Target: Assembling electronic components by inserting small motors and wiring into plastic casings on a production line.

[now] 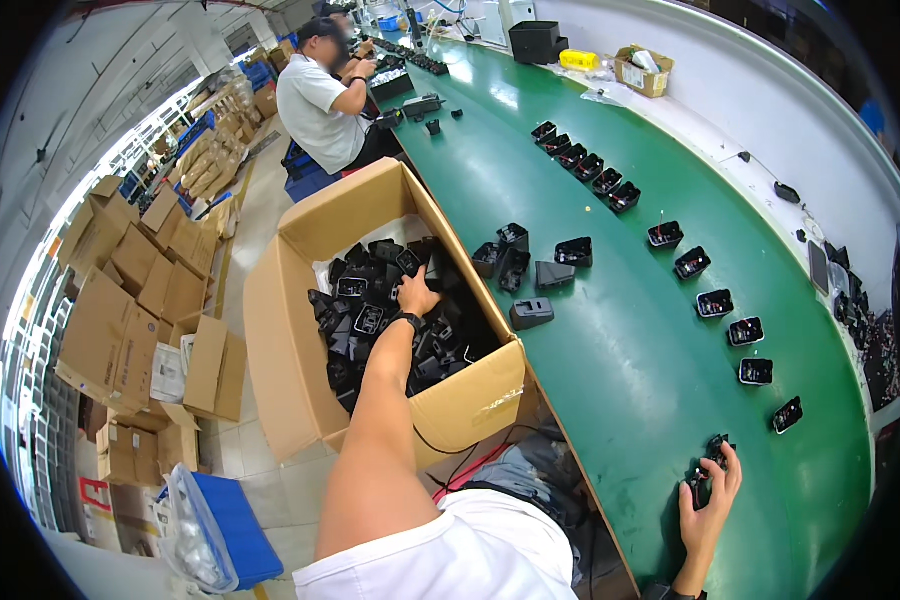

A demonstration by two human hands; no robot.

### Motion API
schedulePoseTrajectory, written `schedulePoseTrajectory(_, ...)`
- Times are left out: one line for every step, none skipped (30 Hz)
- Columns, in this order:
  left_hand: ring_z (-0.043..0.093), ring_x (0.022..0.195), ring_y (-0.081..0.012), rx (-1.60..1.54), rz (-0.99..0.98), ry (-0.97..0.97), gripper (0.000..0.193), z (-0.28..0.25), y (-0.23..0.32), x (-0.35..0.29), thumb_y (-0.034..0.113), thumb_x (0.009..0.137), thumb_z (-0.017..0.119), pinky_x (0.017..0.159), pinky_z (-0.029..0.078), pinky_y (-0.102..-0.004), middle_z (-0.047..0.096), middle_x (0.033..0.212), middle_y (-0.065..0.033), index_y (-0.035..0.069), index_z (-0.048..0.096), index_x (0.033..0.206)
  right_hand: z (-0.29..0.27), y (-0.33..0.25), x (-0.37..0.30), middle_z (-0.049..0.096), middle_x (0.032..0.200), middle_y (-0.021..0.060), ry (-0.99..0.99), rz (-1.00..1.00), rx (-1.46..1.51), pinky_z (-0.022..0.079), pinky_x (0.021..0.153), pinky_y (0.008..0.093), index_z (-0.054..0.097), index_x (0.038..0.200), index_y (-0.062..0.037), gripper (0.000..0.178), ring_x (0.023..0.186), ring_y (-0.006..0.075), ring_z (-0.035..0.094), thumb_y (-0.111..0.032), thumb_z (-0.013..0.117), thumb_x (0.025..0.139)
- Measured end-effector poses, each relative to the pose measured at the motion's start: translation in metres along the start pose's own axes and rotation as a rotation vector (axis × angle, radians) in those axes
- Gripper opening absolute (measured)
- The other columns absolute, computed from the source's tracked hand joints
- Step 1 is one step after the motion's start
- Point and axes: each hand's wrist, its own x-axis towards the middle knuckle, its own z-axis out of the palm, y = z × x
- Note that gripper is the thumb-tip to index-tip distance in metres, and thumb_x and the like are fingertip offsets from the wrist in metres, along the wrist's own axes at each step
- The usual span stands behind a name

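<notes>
My left hand (419, 293) reaches into a large open cardboard box (370, 210) filled with black plastic housings (355, 290). Its fingers are closed on one black plastic housing (408, 262) at the top of the heap. On the green table (630, 400) at the lower right, my right hand (708, 500) grips a small black plastic part (716, 448) between thumb and fingers. The palm side of that grip is partly hidden. Beside the box, several loose black housings (554, 274) lie on the table, one a closed block (532, 313).
A curved row of open black housings (715, 303) with small parts inside runs along the table. Farther up, a co-worker (315, 100) in a white shirt works at the table's edge. Cardboard boxes (110, 330) and a blue bin (232, 525) stand at the left.
</notes>
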Motion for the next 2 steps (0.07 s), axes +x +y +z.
schedulePoseTrajectory(0.053,0.109,-0.0478,-0.021,0.005,0.002,0.084,-0.0023,-0.0004,-0.0015,0.040,0.063,0.077,0.093,0.046,-0.0487,0.049,0.121,-0.0251,0.029,0.040,0.138,0.0001,-0.0021,0.0014,0.040,0.140,0.0157,0.004,0.005,0.005,0.031,0.106,0.0454,0.057,0.106,-0.0041,0.038,0.130,0.0365,0.035,-0.005,0.065,0.068)
schedulePoseTrajectory(0.051,0.112,-0.0476,-0.039,0.007,-0.015,0.084,-0.0090,0.0046,-0.0038,0.039,0.065,0.076,0.094,0.046,-0.0495,0.047,0.124,-0.0250,0.028,0.039,0.140,-0.0018,-0.0052,0.0049,0.041,0.140,0.0152,0.008,0.008,0.009,0.030,0.107,0.0448,0.057,0.106,-0.0049,0.037,0.130,0.0360,0.036,-0.006,0.064,0.069)
